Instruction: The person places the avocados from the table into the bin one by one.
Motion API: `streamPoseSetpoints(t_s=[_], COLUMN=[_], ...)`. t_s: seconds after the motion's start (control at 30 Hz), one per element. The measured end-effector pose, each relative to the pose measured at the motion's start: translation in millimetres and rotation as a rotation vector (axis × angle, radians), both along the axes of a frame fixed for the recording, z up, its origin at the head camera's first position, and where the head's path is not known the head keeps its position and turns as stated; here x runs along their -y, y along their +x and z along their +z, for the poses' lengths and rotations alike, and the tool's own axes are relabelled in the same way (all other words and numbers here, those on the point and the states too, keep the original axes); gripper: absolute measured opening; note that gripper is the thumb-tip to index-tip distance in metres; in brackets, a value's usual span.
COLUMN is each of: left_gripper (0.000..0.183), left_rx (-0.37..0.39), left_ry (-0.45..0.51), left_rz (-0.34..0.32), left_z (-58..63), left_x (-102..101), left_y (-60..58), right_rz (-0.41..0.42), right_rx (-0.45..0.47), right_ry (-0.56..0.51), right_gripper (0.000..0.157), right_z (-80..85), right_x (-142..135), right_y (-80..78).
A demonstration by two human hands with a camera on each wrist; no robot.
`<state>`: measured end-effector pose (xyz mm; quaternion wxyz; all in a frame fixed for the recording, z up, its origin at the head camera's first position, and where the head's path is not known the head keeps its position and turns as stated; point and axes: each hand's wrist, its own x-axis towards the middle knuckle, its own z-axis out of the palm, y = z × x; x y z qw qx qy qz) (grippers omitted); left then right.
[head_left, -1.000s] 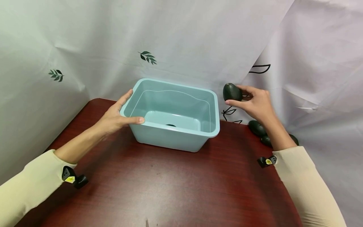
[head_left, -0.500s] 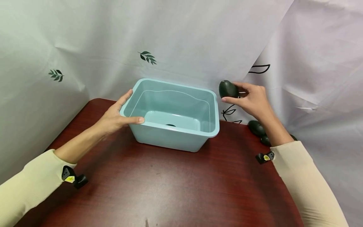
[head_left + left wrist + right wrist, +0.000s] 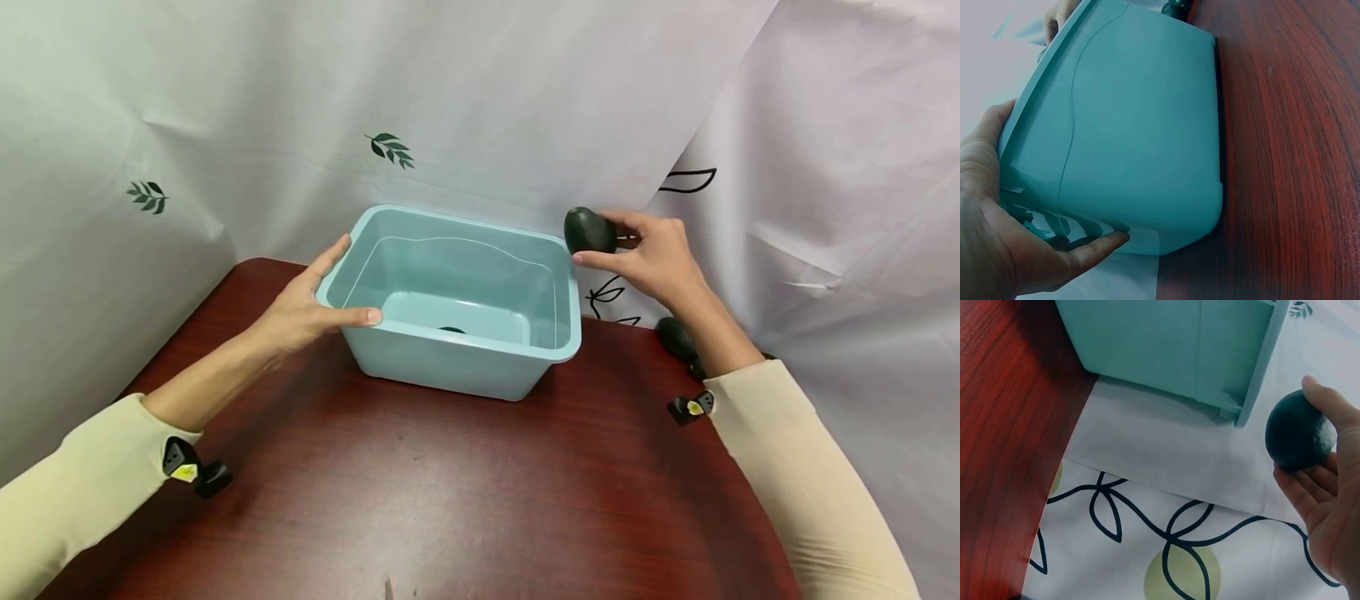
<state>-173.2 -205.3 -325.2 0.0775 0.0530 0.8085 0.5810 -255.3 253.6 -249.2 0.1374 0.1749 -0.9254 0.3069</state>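
Right now, a person's right hand [image 3: 654, 254] is grasping a dark avocado [image 3: 590, 232] between thumb and fingers, holding it in the air just off the far right corner of a blue tub [image 3: 450, 367]. The right wrist view is showing a gap between avocado and rim, so the two are not touching; the avocado is hanging slightly higher than the rim, on the right of the tub's opening. It is looking nearly round from these angles, so its long axis is hard to tell, while the tub's own long axis is running left to right, roughly along the far edge of the table [image 3: 450, 483]. The left hand [image 3: 296, 310] is resting spread around the tub's near left corner, its thumb lying on the near rim and its fingers reaching straight along the left end, touching rather than clenching. The right hand is thus being the nearer one to the avocado, with the tub's opening lying between both hands. Inside the tub, a dark patch [image 3: 452, 331] is showing past the near rim, too covered to name. More dark fruits [image 3: 677, 337] are lying by the table's far right corner, partly hidden by the right forearm [image 3: 722, 337].
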Motion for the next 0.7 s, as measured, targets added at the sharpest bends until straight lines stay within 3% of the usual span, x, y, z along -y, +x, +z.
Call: streamPoseSetpoints(t_s=[0.43, 0.7], left_gripper=[0.115, 0.116], left_rx=[-0.007, -0.012], left_ry=[0.004, -0.004], left_rz=[-0.004, -0.004], left_z=[0.6, 1.1], left_x=[1, 1], left_y=[0.3, 0.2], right_rz=[0.052, 0.083], right_rx=[-0.039, 0.014], right_ry=[0.049, 0.055], right_gripper=[0.073, 0.078], right_z=[0.8, 2.1], right_x=[20, 31], right_y=[-8.2, -11.1])
